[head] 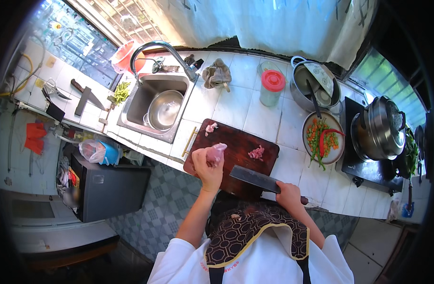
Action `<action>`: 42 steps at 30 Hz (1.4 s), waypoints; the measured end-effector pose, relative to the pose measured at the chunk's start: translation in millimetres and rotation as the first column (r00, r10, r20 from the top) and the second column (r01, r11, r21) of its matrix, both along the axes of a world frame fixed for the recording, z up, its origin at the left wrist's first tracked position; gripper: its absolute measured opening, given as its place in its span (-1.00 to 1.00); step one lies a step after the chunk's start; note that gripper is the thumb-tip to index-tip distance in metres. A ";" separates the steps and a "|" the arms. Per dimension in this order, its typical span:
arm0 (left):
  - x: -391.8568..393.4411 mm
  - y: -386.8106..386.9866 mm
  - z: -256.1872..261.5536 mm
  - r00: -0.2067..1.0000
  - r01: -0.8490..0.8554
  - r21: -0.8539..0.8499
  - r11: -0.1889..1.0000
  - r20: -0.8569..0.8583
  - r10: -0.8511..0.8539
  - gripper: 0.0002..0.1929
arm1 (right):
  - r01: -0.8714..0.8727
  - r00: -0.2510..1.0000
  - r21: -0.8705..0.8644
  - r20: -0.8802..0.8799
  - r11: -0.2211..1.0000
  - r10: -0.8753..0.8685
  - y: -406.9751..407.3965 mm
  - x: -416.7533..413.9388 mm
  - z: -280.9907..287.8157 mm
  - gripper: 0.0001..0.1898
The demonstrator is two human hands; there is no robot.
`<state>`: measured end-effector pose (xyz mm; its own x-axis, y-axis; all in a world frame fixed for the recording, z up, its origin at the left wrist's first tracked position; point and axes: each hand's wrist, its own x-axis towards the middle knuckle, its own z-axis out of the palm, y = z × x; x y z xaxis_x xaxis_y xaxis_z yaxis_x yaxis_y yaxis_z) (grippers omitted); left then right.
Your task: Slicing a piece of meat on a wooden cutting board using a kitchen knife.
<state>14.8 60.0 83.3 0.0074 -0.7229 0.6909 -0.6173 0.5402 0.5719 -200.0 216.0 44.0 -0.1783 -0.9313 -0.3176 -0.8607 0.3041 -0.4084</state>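
Observation:
My left hand (207,170) grips a piece of raw meat (216,154) above the left part of a dark red-brown wooden cutting board (234,142). A cleaver (255,179) is in my right hand (288,196), its broad blade pointing left over the board's near right part. Small chopped meat (256,152) lies towards the board's right side, and a pale scrap of meat (211,128) rests near its far left corner. Part of the cleaver's handle is hidden by my fingers.
Left of the board is a sink (135,106) holding a metal pot (165,110). A plate (307,142) of diced vegetables and chillies stands right, beside a stove (369,174) bearing a steamer pot (384,131). Behind are a red-lidded jar (272,87) and a cloth (217,74). Another knife (93,97) lies far left.

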 end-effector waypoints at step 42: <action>-2.7 -4.0 -39.7 0.918 -0.187 0.538 0.822 0.394 -0.049 -0.64 | 0.027 1.000 0.182 -0.002 0.983 -0.027 3.0 4.3 4.1 -0.66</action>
<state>12.1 55.9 43.6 -0.1002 -0.9865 0.1292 -0.8681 0.1502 0.4731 -195.6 219.0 48.1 -0.2021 -0.8528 -0.4815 -0.8509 0.3963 -0.3448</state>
